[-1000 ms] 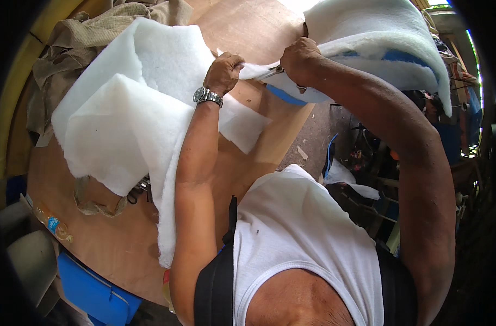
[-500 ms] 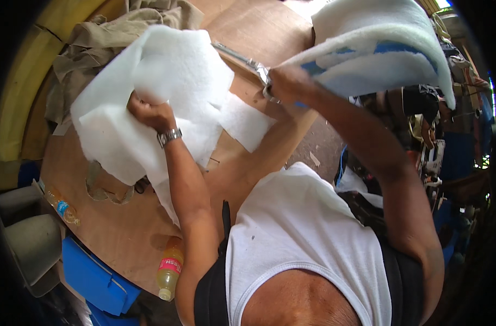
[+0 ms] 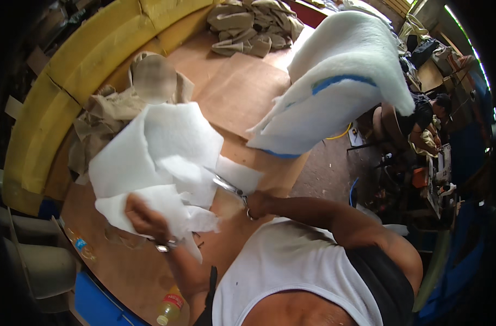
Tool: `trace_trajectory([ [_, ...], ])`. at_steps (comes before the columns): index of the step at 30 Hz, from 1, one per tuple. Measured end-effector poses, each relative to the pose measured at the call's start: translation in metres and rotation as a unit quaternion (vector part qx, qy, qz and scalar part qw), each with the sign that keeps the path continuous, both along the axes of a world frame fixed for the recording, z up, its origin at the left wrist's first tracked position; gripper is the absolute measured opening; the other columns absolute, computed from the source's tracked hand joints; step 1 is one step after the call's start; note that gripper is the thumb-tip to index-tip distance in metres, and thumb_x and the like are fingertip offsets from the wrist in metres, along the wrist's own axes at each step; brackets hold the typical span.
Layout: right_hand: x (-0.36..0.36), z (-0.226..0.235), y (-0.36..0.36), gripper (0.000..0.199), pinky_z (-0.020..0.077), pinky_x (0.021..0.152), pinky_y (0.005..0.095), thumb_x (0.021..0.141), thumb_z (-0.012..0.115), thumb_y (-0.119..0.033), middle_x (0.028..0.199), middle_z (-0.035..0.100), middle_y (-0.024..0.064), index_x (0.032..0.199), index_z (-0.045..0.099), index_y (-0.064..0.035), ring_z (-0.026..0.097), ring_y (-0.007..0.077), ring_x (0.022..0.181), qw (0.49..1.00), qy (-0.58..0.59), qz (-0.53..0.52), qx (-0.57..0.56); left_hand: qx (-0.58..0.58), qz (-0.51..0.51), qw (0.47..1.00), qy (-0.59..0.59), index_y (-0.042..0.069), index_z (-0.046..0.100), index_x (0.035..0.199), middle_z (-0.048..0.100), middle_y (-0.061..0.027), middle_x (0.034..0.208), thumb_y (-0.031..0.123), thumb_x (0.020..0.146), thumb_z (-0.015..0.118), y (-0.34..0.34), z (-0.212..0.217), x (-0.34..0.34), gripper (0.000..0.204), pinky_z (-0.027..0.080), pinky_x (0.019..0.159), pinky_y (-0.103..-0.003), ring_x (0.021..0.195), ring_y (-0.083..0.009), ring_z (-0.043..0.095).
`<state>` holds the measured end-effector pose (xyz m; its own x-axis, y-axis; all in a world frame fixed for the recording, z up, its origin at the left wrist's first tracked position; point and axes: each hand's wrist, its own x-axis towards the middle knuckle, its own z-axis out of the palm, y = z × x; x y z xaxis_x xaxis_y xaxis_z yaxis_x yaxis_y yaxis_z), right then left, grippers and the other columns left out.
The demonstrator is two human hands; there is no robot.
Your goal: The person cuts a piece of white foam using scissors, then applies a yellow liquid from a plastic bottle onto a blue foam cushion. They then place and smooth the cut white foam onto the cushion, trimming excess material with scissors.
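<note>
White fluffy batting point(image 3: 177, 136) lies in folded, overlapping layers on the wooden table at the left. My left hand point(image 3: 146, 219), with a watch at the wrist, is over its near flap. The fingers look curled but are smeared by motion, and whether they hold the batting is hidden. My right hand point(image 3: 261, 204) grips the handles of large metal scissors point(image 3: 230, 187). Their blades point left, at the batting's right edge, beside a small flat rectangular batting piece point(image 3: 241, 173). Torn-looking batting scraps point(image 3: 202, 219) hang near the front edge of the flap.
A large white batting roll point(image 3: 340, 60) with blue showing stands at the table's far right. Beige cloth point(image 3: 253, 27) lies behind, and yellow foam point(image 3: 90, 54) curves along the left. Drink bottles point(image 3: 171, 308) stand or lie near me. A person point(image 3: 422, 117) sits at far right.
My right hand has come down and nearer with the scissors, from beside the large roll to the batting's right edge. My left hand has moved nearer over the flap. The view has shifted.
</note>
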<state>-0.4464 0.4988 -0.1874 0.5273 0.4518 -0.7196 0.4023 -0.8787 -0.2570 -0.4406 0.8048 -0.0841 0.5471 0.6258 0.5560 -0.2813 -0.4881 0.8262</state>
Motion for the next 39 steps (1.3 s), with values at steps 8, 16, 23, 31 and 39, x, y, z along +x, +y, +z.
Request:
trace_trajectory([
  [8,-0.008,0.033,-0.038,0.027,0.052,0.086,0.0459,0.086,0.063,-0.025,0.109,0.068,0.0127,0.105,0.069,-0.0071,0.066,0.031,0.097,0.968,-0.171,0.03,0.179,0.138,-0.426,0.886,-0.124,0.0,0.065,0.105,0.068,-0.0125,0.094,-0.006,0.086,0.068,-0.195,0.072,0.021,0.02,0.052,0.062,-0.026,0.07,-0.0143,0.063],
  [16,-0.012,0.191,-0.189,0.035,0.0358,0.112,0.049,0.085,0.059,-0.015,0.128,0.061,0.0098,0.119,0.062,-0.0057,0.05,0.0283,0.132,0.827,-0.547,0.052,0.117,0.247,-0.417,0.854,-0.19,0.002,0.057,0.125,0.063,-0.0188,0.118,0.008,0.09,0.065,-0.272,0.17,0.125,0.036,0.049,0.091,-0.043,0.106,-0.0366,0.061],
  [23,0.003,0.285,-0.182,0.043,0.0265,0.119,0.049,0.087,0.052,-0.018,0.141,0.053,0.011,0.128,0.059,-0.0032,0.041,0.0245,0.14,0.758,-0.633,0.155,0.017,0.164,-0.512,0.832,-0.14,0.0,0.064,0.108,0.07,-0.014,0.097,0.008,0.094,0.062,-0.307,0.194,0.16,0.016,0.053,0.077,-0.036,0.088,-0.025,0.067],
  [31,0.058,0.301,-0.165,0.049,0.0284,0.116,0.0392,0.086,0.056,-0.017,0.143,0.051,0.0118,0.133,0.054,-0.0011,0.043,0.0227,0.137,0.719,-0.685,0.079,-0.085,0.223,-0.438,0.828,-0.27,0.001,0.064,0.101,0.068,-0.0162,0.094,0.004,0.093,0.062,-0.301,0.176,0.15,0.009,0.053,0.073,-0.037,0.085,-0.0286,0.067],
  [39,0.032,0.307,-0.165,0.032,0.037,0.113,0.0446,0.082,0.06,-0.01,0.125,0.063,0.0073,0.113,0.066,-0.0075,0.055,0.0222,0.127,0.727,-0.666,0.151,0.079,0.021,-0.41,0.894,-0.178,0.0,0.06,0.107,0.066,-0.0138,0.101,0.006,0.091,0.063,-0.277,0.053,0.072,0.017,0.053,0.071,-0.034,0.083,-0.0267,0.064],
])
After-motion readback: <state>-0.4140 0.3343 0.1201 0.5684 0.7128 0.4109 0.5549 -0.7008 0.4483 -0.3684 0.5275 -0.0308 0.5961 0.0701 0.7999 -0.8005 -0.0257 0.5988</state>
